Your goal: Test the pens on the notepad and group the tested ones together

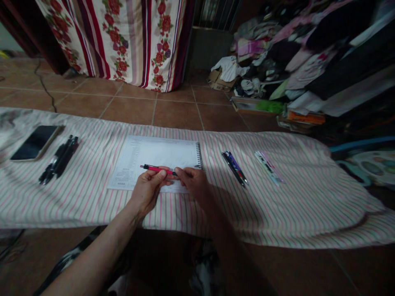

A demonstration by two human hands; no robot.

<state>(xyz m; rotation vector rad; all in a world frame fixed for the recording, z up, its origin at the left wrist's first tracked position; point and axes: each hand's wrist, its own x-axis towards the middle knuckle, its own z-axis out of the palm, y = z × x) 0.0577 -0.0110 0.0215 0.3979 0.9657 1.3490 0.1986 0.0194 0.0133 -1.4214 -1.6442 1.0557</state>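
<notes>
The left hand (148, 187) holds a red pen (156, 169) between thumb and fingers, its black button end pointing to between nine and ten o'clock. The right hand (196, 181) pinches the other end, so its tip is hidden. The pen is above the lower half of a spiral notebook (166, 150); whether the hands touch the paper I cannot tell. They cover part of its lower edge and binding, and its print is too faint to read.

From the pen, overlapping black pens (61, 158) lie at nine o'clock, too bunched to count, with a phone (35, 142) just beyond. Dark pens (234, 167) lie at three, pale ones (268, 167) farther out. Between one and two, a heap of clothes (277, 57) blurs into shadow.
</notes>
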